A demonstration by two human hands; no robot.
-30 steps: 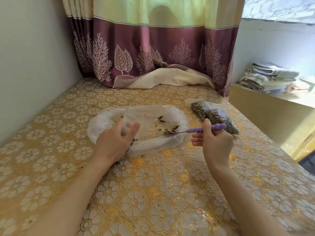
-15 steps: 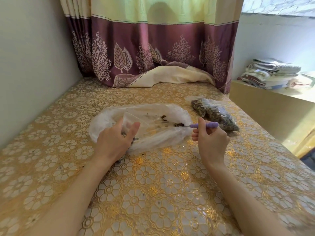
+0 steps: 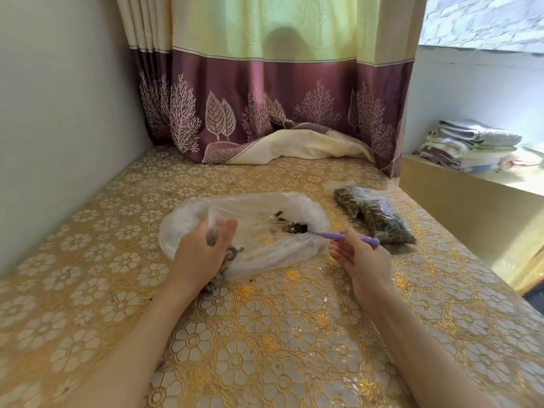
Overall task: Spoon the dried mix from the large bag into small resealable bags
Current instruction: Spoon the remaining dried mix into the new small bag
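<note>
**Spoon bowl in the last of the mix, small bag off to nine o'clock**

The right hand (image 3: pixel 363 259) pinches a purple-handled spoon (image 3: pixel 344 237), its long axis running roughly three to nine o'clock, bowl buried in a small heap of dried mix (image 3: pixel 295 227) inside the large white bag (image 3: pixel 282 254). The left hand (image 3: pixel 203 254) grips a small clear resealable bag (image 3: pixel 219 217), mouth up, lying at nine o'clock from the spoon bowl; the spoon hand is the nearer one to the heap. The loaded spoon would likely travel leftward along its own axis. Two filled bags (image 3: pixel 375 217) rest at two o'clock. No writing is legible anywhere.
</note>
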